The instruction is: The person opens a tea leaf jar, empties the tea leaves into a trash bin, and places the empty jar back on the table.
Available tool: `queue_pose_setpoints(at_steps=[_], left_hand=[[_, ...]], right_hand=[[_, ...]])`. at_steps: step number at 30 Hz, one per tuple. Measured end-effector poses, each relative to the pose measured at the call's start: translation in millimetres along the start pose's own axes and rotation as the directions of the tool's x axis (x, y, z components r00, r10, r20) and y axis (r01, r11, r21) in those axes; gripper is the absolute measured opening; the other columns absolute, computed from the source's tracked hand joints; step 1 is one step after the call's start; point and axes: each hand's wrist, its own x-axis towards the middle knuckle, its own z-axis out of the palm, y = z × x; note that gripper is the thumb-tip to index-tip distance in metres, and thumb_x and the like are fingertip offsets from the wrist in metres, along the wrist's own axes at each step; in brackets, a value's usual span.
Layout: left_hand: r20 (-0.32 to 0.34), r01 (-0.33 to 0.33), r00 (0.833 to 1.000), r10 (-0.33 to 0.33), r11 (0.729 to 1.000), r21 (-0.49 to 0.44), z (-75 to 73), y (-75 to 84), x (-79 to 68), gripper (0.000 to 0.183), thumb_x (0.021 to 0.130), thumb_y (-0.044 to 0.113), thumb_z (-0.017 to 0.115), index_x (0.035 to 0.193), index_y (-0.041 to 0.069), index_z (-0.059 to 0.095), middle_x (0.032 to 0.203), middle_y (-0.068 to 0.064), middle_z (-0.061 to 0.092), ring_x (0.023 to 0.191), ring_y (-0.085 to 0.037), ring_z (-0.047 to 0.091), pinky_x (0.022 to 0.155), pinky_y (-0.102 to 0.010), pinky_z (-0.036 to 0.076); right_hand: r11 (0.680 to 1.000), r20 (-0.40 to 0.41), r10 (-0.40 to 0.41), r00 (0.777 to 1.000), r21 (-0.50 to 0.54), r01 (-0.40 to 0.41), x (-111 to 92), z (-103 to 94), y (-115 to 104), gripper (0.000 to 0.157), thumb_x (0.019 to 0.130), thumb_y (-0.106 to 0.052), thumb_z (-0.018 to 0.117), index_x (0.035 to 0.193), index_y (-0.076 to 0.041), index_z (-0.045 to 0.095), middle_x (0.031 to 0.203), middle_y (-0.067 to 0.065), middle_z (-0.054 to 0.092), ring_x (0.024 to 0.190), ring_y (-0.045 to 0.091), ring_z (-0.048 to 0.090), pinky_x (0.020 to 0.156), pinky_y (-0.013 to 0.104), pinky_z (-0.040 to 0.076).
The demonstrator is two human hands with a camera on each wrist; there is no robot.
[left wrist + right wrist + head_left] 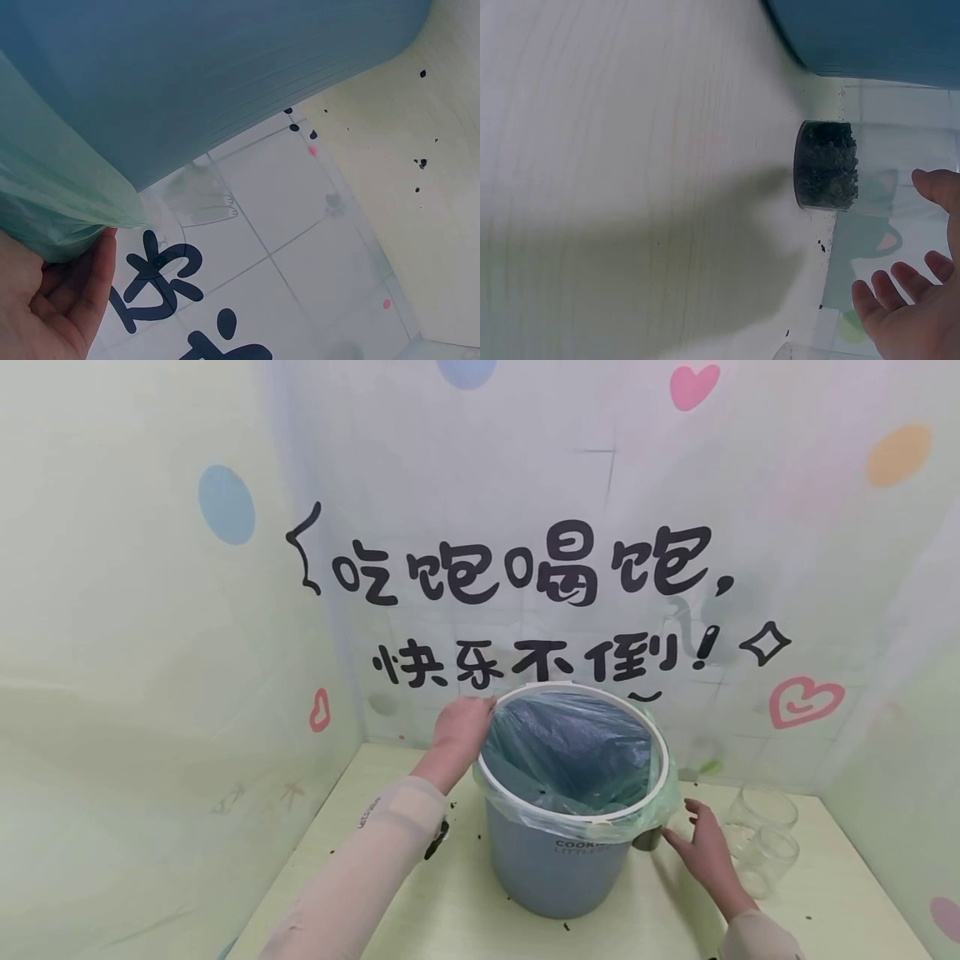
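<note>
A blue-grey trash can [558,881] with a white rim stands on the table, lined with a thin green plastic bag [570,743] folded over the rim. My left hand [463,727] grips the rim's left side, its fingers curled at the bag's folded edge in the left wrist view. To the right of the can stands a clear cylindrical container [826,165], its bottom filled with dark crumbly bits; the bag partly hides it in the head view. Beside it my right hand [708,852] is held with fingers spread and nothing in its grasp.
Clear glasses [772,852] stand close behind my right hand, on the table's right side. Dark crumbs are scattered over the pale table [405,893]. A printed cloth wall [525,485] rises behind the table, with further walls at both sides.
</note>
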Motion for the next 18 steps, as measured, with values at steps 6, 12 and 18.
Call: queue_pose_setpoints(at_steps=[6,12,18], left_hand=[[-0.011,-0.016,1.0,0.016,1.0,0.013,0.3,-0.4,-0.7,0.026,0.105,0.024,0.05,0.119,0.018,0.07,0.1,-0.009,0.076,0.093,-0.029,0.072,0.075,-0.042,0.06],[-0.004,-0.02,1.0,0.02,1.0,0.018,0.3,0.5,-0.8,0.027,0.105,0.026,0.048,0.12,0.018,0.07,0.101,-0.009,0.076,0.093,-0.03,0.072,0.075,-0.042,0.06],[-0.009,-0.02,1.0,0.02,1.0,0.016,0.4,0.1,-1.1,0.026,0.105,0.027,0.048,0.116,0.018,0.07,0.1,-0.008,0.076,0.093,-0.029,0.072,0.076,-0.042,0.06]], right_hand=[[0.993,0.064,0.086,0.994,0.074,-0.091,7,4.2,2,0.082,0.093,-0.011,0.066,0.149,0.018,0.013,0.147,0.043,0.028,0.132,0.062,0.035,0.11,0.065,0.036],[0.986,0.072,0.093,0.993,0.131,-0.102,9,10.0,3,0.085,0.092,-0.014,0.067,0.15,0.018,0.012,0.149,0.043,0.026,0.134,0.061,0.033,0.11,0.066,0.036],[0.982,0.08,0.083,0.993,0.163,-0.096,10,16.1,1,0.084,0.091,-0.013,0.068,0.149,0.017,0.016,0.15,0.041,0.027,0.136,0.059,0.033,0.11,0.065,0.037]])
